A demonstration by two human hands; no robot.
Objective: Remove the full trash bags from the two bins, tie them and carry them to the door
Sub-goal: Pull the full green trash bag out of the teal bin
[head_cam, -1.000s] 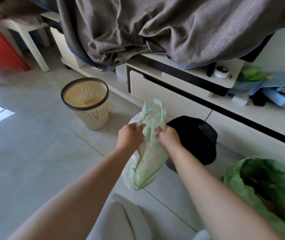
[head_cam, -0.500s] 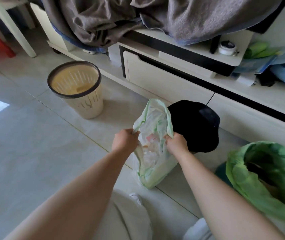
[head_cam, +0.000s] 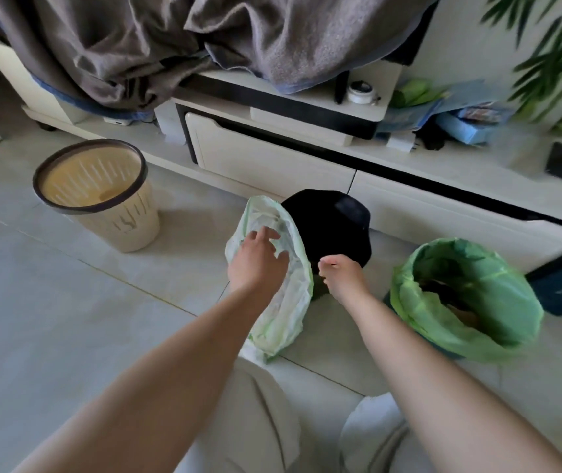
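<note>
Nearest the camera, the person's pale trouser legs sit low over the glossy grey tiled floor (head_cam: 51, 302), and both bare forearms reach forward from them. The left hand (head_cam: 255, 264) has its fingers spread apart, resting on the mouth of the thin, pale green translucent plastic trash bag (head_cam: 283, 312), which slumps on the floor with its top wide open and untied; whether any finger truly pinches the film I cannot tell. The right hand (head_cam: 341, 276) hovers just beside the bag with fingers loosely curled, clamped on nothing. With so little hold, the bag may sag over and spill before it is gathered, and such thin film could tear if yanked by one edge. To the right, the second bin lined with a brighter green plastic bag (head_cam: 471, 302) stands full and open, near enough that a swinging elbow might tip it. Just past the hands sits a round black object (head_cam: 327, 223), possibly a lid or another bin. Further left stands the emptied cream slotted bin with a dark rim (head_cam: 102, 196), well apart. Behind all, grey fabric (head_cam: 170, 39) droops over the white low cabinet (head_cam: 272, 155).
</note>
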